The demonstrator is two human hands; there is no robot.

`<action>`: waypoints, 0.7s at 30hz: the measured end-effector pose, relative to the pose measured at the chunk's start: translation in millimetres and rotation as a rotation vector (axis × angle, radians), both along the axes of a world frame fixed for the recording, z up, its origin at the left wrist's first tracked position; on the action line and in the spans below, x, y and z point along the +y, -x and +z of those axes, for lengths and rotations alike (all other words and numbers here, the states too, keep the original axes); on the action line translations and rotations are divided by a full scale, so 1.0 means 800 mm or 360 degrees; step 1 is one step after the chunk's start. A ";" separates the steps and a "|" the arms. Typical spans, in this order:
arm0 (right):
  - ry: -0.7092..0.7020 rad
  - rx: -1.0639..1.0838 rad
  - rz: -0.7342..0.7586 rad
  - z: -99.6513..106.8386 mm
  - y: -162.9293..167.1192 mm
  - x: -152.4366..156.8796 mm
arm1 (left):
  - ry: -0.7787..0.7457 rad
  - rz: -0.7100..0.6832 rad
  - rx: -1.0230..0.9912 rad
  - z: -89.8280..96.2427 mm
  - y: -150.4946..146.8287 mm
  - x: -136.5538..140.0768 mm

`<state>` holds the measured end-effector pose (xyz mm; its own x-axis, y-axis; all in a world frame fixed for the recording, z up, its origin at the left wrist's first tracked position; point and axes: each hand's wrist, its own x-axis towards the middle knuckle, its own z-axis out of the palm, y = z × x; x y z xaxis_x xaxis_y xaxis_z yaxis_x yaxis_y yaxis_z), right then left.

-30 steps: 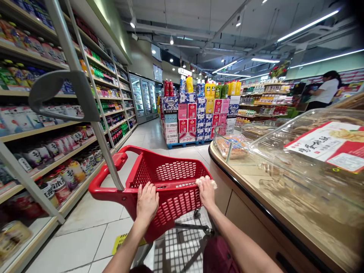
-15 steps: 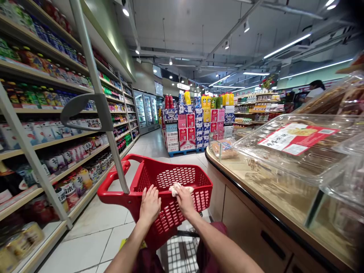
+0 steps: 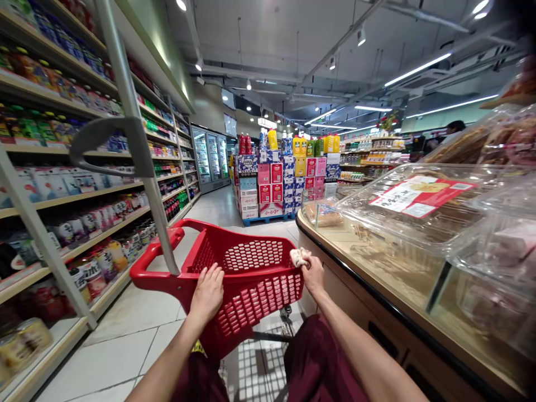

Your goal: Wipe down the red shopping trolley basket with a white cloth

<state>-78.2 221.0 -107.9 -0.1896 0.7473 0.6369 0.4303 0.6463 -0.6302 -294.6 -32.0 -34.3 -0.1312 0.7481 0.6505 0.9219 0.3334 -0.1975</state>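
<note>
In the head view a red plastic shopping cart basket (image 3: 259,301) with slotted walls stands in front of my knees. My left hand (image 3: 208,290) lies on its near rim toward the handle end, fingers stretched out flat over the edge. At the basket's right corner my right hand (image 3: 313,274) is closed on a crumpled whitish cloth (image 3: 300,257), which touches the rim there. The red push handle (image 3: 153,268) is left of my left hand. A metal pole (image 3: 125,84) with a grey loop grip (image 3: 104,142) rises from the cart's handle end.
Drink shelves (image 3: 71,195) run along the left. A counter (image 3: 368,290) with clear plastic food boxes (image 3: 419,201) flanks the right. Ahead, stacked cartons (image 3: 270,184) topped with bottles stand on a blue pallet (image 3: 263,219). Another person (image 3: 454,128) is at the far right.
My right hand has moved the cloth rightward along the rim to the basket's corner. My left hand still rests on the near rim. The view has shifted slightly.
</note>
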 end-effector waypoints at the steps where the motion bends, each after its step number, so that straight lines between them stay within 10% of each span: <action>1: 0.0012 -0.0002 -0.0038 -0.007 -0.001 -0.002 | -0.0006 0.0004 0.0006 -0.001 0.000 0.002; 8: 0.0065 -0.0195 0.0243 -0.083 -0.011 -0.067 | -0.0038 -0.0014 0.0060 -0.008 -0.006 0.003; 21: -0.0178 -0.0164 0.0627 -0.038 0.034 -0.126 | -0.0153 -0.0082 0.0095 -0.036 -0.010 -0.052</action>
<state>-105.8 120.1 -138.2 -0.5140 0.5324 0.6726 0.1940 0.8359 -0.5134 -286.9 -73.2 -63.4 -0.0533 0.6865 0.7252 0.9258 0.3060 -0.2217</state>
